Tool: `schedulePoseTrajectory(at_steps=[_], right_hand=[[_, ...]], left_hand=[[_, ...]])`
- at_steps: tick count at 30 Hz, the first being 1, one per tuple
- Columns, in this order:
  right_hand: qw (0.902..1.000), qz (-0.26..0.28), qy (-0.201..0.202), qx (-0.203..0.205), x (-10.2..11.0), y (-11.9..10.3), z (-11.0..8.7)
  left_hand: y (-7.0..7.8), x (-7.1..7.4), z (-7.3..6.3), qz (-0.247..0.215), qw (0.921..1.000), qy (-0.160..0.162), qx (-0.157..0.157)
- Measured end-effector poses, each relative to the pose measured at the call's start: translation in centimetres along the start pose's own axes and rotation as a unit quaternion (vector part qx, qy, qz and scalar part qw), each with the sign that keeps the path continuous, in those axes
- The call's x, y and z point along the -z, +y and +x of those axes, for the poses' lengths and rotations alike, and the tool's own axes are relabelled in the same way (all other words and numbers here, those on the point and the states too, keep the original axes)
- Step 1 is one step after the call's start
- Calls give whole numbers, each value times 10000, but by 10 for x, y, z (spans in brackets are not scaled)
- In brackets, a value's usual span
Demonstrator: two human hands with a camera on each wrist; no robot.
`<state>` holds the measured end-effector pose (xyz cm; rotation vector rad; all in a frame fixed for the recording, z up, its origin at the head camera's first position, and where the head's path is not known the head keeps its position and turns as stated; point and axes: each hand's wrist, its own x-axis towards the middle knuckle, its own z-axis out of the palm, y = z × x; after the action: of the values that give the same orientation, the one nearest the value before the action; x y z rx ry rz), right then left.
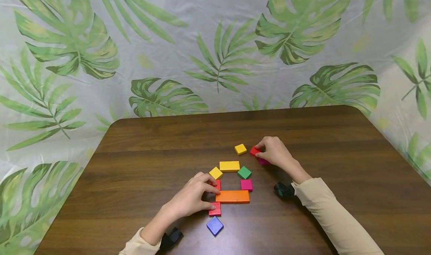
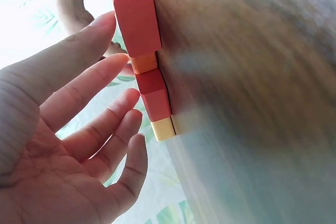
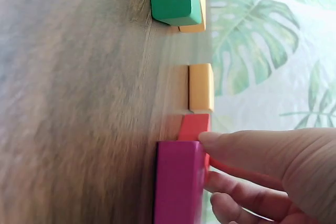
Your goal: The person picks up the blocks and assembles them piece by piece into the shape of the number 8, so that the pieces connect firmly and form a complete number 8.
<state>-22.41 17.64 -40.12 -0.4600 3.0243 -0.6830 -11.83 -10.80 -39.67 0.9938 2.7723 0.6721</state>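
Note:
My right hand [image 1: 274, 150] pinches a red block [image 1: 254, 150] between thumb and fingers, beside a magenta block [image 1: 263, 161] partly hidden beneath the hand. In the right wrist view, the thumb lies against that red block [image 3: 194, 125], behind the magenta one [image 3: 178, 182]. My left hand [image 1: 193, 195] rests at the left side of an arrangement, its thumb at a lower red block [image 1: 215, 210] and its fingers near an orange bar [image 1: 233, 196] and an upper red block [image 1: 218, 184]. The left wrist view shows those fingers spread and gently bent.
Around the arrangement are a yellow bar [image 1: 229, 166], a tilted yellow block [image 1: 216, 173], a green block [image 1: 244, 172], a magenta block [image 1: 246, 185] and a blue block [image 1: 214, 226]. Another yellow block [image 1: 240, 149] lies farther back on the wooden table [image 1: 151, 154].

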Motion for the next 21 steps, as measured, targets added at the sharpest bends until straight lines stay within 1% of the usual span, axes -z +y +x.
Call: schedulePoseTrajectory(at_steps=[4, 8, 14, 21], right_hand=[[9998, -70, -99, 147, 4, 2, -9], [9992, -255, -158, 273, 8, 4, -20], [9964, -577, -306, 548, 14, 4, -32], [9929, -743, -220, 907, 14, 0, -49]], left_hand=[[1, -1, 0, 0, 10000, 16, 6], [1, -3, 0, 9, 10000, 39, -86], [1, -5, 0, 19, 10000, -26, 24], [0, -1, -2, 16, 10000, 26, -57]])
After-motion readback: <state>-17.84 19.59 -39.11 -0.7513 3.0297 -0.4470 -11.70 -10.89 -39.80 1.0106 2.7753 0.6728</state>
